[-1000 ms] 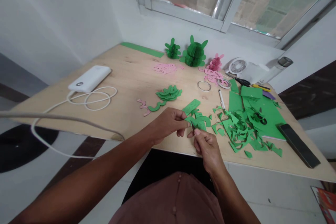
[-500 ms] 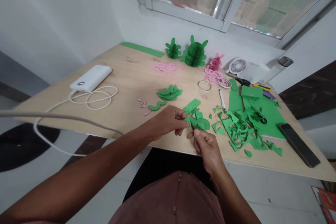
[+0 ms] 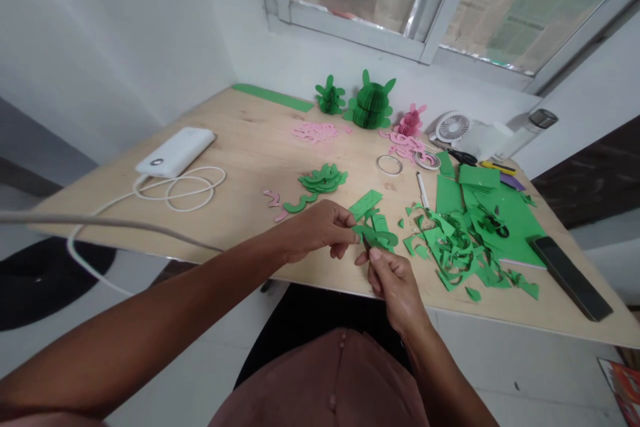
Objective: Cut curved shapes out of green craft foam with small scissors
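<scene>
Near the front edge of the table, my left hand (image 3: 327, 230) is closed, pinching a curved piece of green paper (image 3: 384, 237). My right hand (image 3: 393, 273) is closed around scissors (image 3: 367, 243); only a short dark part of them shows against the paper, and the handles are hidden in my fingers. Just beyond my hands lies a green paper strip (image 3: 366, 203) with drawn lines. A stack of scalloped green cut-outs (image 3: 324, 178) sits farther back, with a wavy green piece (image 3: 299, 203) and pink curved pieces (image 3: 274, 201) in front of it.
Green paper scraps (image 3: 455, 247) spread to the right, beside a black phone (image 3: 570, 278) and a white pen (image 3: 423, 190). Along the back stand green paper figures (image 3: 371, 103), a pink figure (image 3: 411, 121) and a small fan (image 3: 451, 127). A white power bank (image 3: 176, 151) with a cable lies left.
The curved green paper between my hands has tilted slightly, and a loose flap under it looks smaller. Both hands stay almost in place.
</scene>
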Motion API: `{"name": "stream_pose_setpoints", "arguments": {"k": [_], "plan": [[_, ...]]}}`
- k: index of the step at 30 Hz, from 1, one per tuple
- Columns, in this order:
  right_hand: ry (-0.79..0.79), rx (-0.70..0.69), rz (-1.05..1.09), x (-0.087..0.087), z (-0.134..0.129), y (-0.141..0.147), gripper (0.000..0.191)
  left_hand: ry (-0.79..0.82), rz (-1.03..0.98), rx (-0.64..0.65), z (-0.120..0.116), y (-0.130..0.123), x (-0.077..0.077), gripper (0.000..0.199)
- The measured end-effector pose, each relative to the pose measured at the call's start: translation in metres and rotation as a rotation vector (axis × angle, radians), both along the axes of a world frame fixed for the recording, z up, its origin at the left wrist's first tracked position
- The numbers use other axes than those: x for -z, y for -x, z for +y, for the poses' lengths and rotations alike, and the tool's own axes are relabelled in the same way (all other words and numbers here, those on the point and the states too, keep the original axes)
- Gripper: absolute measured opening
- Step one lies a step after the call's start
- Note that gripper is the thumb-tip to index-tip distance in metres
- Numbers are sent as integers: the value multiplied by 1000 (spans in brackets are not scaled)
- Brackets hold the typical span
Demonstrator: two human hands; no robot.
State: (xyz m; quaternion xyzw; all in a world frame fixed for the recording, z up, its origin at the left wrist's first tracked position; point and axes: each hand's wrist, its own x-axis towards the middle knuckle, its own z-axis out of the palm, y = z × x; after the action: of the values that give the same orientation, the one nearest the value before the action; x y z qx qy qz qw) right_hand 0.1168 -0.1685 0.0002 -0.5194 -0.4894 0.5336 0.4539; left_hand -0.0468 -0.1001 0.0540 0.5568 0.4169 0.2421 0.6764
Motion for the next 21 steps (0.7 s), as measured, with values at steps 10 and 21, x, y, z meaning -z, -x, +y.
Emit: {"name": "stream_pose_setpoints", "arguments": {"k": [10, 21], "plan": [[41, 7, 37, 1, 0, 1, 48, 6, -7, 40, 4, 0, 2, 15], [30, 11, 22, 1, 0, 0, 49, 1, 40, 61, 5, -1, 1, 12]]}}
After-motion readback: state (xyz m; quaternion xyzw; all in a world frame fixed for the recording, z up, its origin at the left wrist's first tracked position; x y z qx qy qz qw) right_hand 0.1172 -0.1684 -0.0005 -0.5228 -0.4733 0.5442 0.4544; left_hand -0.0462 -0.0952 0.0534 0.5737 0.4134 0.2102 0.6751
